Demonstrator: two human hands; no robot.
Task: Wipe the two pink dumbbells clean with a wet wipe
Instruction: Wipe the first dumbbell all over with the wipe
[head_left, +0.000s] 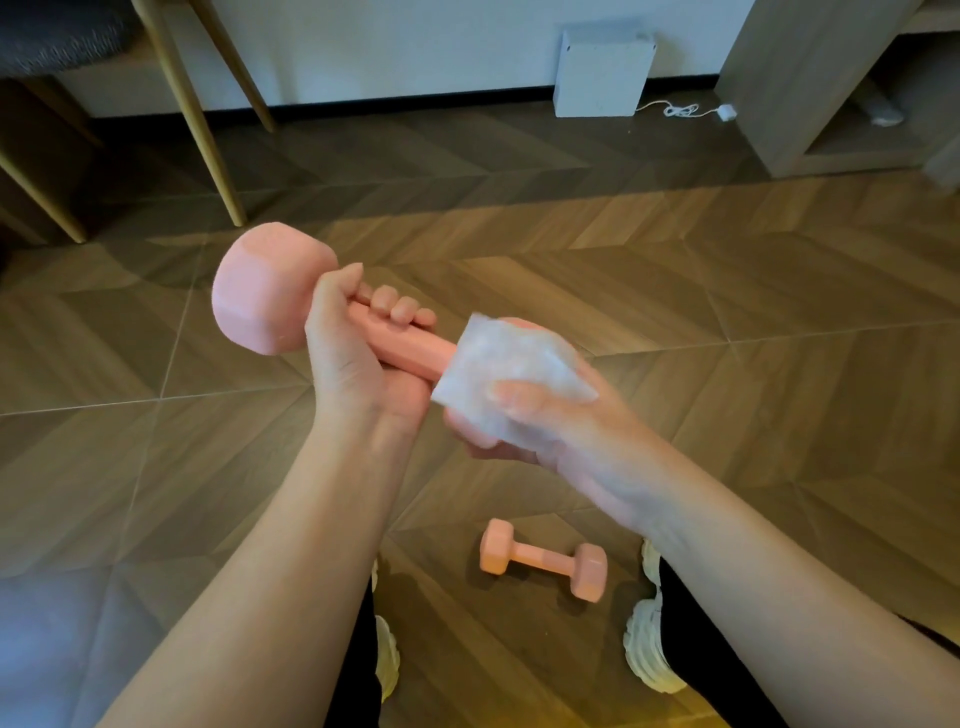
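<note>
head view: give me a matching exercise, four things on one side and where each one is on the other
1 wet wipe
2 left hand
3 white box
4 second dumbbell

a lying on the floor
b against the far wall
c over one end of the raised dumbbell, under the right hand
d gripping the raised dumbbell's handle

Pairs: 1-c, 2-d, 3-b, 4-a
</note>
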